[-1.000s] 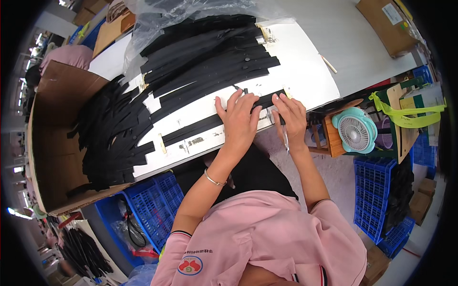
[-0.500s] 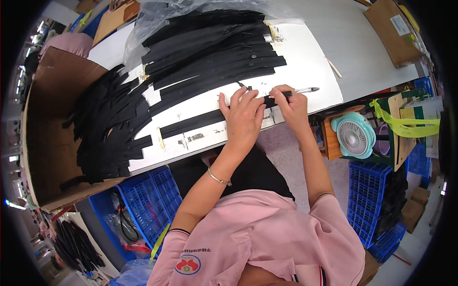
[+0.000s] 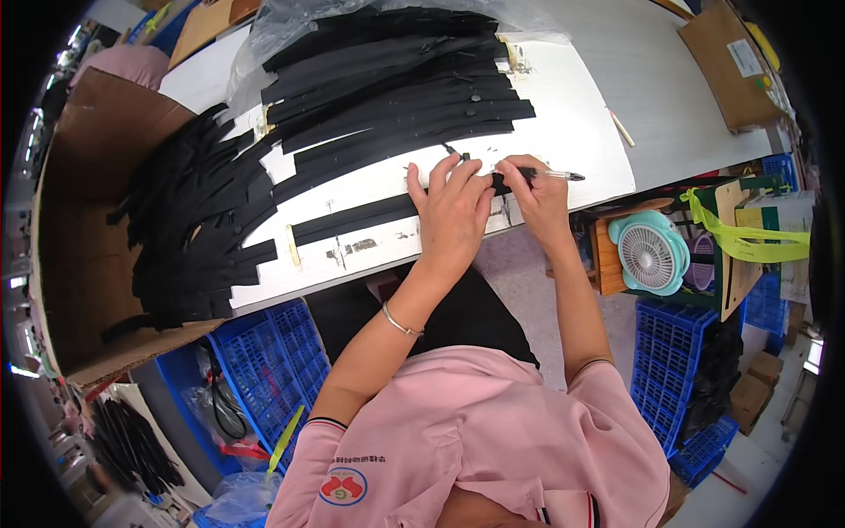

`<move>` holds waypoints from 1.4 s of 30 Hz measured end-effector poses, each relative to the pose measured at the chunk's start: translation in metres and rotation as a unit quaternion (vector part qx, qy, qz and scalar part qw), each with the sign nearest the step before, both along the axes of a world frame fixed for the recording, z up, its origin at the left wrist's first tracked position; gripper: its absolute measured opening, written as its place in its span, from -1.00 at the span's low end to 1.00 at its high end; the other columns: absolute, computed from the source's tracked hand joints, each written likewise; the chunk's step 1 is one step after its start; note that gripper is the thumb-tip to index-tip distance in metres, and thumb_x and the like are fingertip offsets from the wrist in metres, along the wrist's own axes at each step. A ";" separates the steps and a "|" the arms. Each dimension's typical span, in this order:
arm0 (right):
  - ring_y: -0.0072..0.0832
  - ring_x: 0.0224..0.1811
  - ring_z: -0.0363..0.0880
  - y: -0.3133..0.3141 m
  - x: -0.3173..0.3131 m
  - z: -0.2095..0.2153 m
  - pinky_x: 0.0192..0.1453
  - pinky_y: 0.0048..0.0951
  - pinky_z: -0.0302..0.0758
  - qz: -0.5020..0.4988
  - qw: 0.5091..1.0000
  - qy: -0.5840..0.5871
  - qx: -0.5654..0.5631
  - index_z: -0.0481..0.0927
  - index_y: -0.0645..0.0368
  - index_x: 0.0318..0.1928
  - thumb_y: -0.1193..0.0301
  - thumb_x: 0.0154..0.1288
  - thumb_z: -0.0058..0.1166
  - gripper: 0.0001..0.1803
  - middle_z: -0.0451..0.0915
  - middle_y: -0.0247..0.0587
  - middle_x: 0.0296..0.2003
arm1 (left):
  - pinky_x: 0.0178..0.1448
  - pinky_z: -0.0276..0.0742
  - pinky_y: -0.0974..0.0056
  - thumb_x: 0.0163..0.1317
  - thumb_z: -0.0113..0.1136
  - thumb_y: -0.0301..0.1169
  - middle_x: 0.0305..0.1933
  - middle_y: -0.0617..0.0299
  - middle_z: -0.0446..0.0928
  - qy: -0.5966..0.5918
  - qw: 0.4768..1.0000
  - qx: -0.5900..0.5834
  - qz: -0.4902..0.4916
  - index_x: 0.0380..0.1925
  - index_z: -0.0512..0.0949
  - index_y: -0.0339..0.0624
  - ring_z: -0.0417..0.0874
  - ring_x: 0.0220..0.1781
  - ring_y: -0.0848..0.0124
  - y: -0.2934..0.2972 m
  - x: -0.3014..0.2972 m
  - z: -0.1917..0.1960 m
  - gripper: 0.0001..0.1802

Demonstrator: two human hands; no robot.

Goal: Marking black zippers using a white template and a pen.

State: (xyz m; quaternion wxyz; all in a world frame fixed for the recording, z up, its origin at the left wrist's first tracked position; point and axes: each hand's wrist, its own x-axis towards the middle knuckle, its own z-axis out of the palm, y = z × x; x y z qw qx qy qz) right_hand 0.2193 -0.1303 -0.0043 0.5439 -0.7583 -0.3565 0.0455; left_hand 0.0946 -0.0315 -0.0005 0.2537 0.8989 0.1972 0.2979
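Observation:
A single black fabric strip (image 3: 356, 219) lies along the near edge of a white board (image 3: 590, 141). Across its right part my left hand (image 3: 451, 209) rests with fingers spread, pressing it to the board. Pinched in my right hand (image 3: 541, 204) is a pen (image 3: 554, 175) with a clear barrel, its rear end toward the right. The pen's writing tip is hidden by my fingers, near the strip's right end. A small dark piece (image 3: 455, 153) lies just beyond my left fingertips.
Many black strips (image 3: 387, 97) lie in rows on the board's far side. More spill from a cardboard box (image 3: 114, 114) at the left. A thin stick (image 3: 621, 128) lies right of the board. Below the table stand a teal fan (image 3: 650, 252) and blue crates (image 3: 275, 352).
The pen has tilted in my right hand: its rear end has swung slightly toward me. My left hand stays on the strip, and the whole view has shifted a little.

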 end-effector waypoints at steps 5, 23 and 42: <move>-0.53 -0.45 0.70 -0.013 0.003 0.009 -0.36 -0.50 0.53 0.037 0.998 0.054 -0.016 0.75 0.33 -0.31 0.42 0.42 0.21 -0.79 0.76 -0.20 -0.44 | 0.58 -0.11 -0.38 0.21 0.40 -0.40 0.11 0.32 0.62 -0.004 1.000 0.001 -0.001 -0.18 0.71 -0.08 0.47 0.36 0.18 -0.001 0.000 0.001 -0.83; -0.68 -0.46 0.49 -0.026 0.001 -0.001 -0.36 -0.59 0.39 -0.005 0.997 0.073 0.039 0.70 0.31 -0.35 0.40 0.53 0.11 -0.71 0.68 -0.33 -0.46 | 0.47 -0.17 -0.62 0.39 0.25 -0.23 0.56 0.02 0.25 0.095 0.995 0.016 -0.016 0.35 0.49 -0.09 0.12 0.64 -0.05 0.000 -0.044 0.005 -0.46; -0.50 -0.25 0.72 0.006 -0.096 0.041 -0.09 -0.52 0.63 0.199 0.942 0.267 0.046 0.70 0.32 -0.08 0.44 0.51 0.13 -0.81 0.73 -0.20 -0.29 | 0.59 0.05 -0.28 0.24 0.28 -0.51 0.36 0.07 0.51 0.106 0.986 0.112 0.057 0.14 0.59 -0.05 0.40 0.50 0.04 0.148 -0.176 0.003 -0.57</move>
